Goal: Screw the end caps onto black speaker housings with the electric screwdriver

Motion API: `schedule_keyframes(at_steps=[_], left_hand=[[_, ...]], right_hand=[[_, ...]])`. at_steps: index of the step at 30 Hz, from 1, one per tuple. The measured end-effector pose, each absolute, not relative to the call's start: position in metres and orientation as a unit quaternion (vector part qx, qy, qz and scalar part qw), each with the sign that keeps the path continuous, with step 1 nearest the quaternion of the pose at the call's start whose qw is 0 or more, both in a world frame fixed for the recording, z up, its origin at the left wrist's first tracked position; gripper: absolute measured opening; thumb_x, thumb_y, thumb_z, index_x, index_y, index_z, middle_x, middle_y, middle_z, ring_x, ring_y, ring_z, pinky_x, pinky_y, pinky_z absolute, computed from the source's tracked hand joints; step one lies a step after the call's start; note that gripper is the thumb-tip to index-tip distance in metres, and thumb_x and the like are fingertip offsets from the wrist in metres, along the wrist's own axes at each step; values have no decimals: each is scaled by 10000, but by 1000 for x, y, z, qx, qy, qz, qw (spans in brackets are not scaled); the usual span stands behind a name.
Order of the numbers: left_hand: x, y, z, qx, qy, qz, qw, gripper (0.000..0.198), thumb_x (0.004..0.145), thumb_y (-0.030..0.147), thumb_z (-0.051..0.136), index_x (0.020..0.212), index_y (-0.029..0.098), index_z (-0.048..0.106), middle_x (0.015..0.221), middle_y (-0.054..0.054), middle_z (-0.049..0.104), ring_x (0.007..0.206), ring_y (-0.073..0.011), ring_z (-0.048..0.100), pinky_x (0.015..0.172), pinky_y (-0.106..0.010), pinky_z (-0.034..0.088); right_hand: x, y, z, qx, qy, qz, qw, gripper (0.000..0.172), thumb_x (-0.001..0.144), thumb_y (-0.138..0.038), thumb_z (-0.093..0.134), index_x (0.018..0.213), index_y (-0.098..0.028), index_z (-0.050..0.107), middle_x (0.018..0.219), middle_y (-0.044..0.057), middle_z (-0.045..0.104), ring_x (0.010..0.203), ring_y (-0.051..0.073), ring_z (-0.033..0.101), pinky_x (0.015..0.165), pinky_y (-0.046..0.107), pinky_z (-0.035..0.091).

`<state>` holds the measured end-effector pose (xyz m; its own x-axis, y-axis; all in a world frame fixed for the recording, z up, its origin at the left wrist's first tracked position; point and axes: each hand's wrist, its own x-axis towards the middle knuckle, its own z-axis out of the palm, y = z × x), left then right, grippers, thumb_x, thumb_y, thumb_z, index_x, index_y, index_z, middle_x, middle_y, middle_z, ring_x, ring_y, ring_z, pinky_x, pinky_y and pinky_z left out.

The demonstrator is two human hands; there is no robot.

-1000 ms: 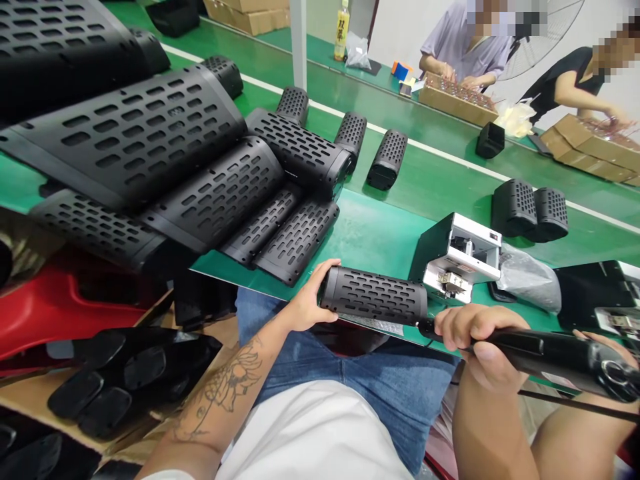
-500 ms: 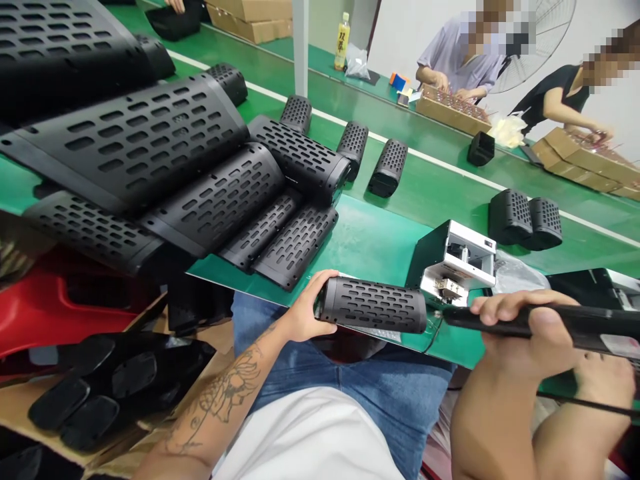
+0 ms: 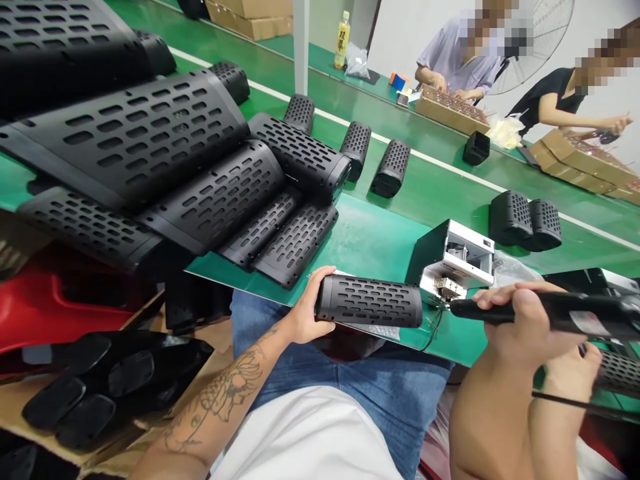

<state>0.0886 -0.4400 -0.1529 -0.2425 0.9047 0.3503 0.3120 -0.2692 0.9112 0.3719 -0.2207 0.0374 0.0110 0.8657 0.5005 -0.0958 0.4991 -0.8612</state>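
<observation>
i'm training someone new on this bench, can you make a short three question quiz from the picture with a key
1. Which hand grips the end of a slotted black casing?
2. True or false: the black power tool's tip is touching that casing.
3. What stands right beside the yellow bottle: A) scissors, B) a clear plastic bag, C) a fan?

Key:
1. The left hand.
2. False: the black power tool has its tip by the black-and-white machine, apart from the casing.
3. B.

Black power tool (image 3: 560,312) apparently cropped at right, tip (image 3: 447,307) too small to tell, upper-left slotted casing (image 3: 65,37) cropped
</observation>
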Motion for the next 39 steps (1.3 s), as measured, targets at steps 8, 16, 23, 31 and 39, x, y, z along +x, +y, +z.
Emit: schedule_keyframes(at_steps=[8, 16, 23, 31, 39], left_hand=[[89, -440, -149, 565, 537, 567, 267, 1212, 743, 228, 796, 1831, 284, 264, 1822, -191, 344, 1702, -481, 389, 1442, -722, 302], [89, -436, -157, 560, 532, 581, 255, 1186, 731, 270, 847, 1805, 273, 346, 1777, -191, 417, 1665, -479, 443, 1432, -714, 331], [88, -435, -158, 561, 526, 588, 250, 1163, 726, 296, 868, 1785, 266, 388, 1758, -194, 449, 1645, -476, 468, 1414, -703, 364], [88, -434, -160, 561, 523, 594, 244, 1162, 710, 295, 873, 1773, 270, 406, 1730, -186, 468, 1636, -472, 477, 1409, -706, 369], [87, -438, -152, 555, 540, 577, 260, 1147, 687, 263, 873, 1750, 262, 443, 1738, -182, 467, 1637, -465, 488, 1421, -683, 373]], right_hand=[[349, -321, 58, -131, -641, 552, 516, 188, 978, -404, 835, 1086, -253, 802, 687, -17, 683, 530, 194, 654, 605, 433, 643], [299, -313, 25, -72, -662, 599, 444, 110, 1015, -293, 836, 1015, -219, 754, 707, -40, 686, 539, 131, 670, 594, 319, 641], [320, -330, 38, -110, -662, 592, 446, 133, 1014, -300, 827, 1091, -212, 764, 755, -14, 707, 624, 165, 697, 697, 392, 661], [310, -316, 35, -93, -651, 600, 456, 115, 1003, -291, 838, 1056, -212, 773, 736, -25, 709, 575, 149, 685, 661, 362, 655], [300, -307, 29, -42, -667, 623, 406, 127, 1014, -282, 831, 973, -206, 738, 692, -28, 679, 530, 129, 671, 600, 315, 657]])
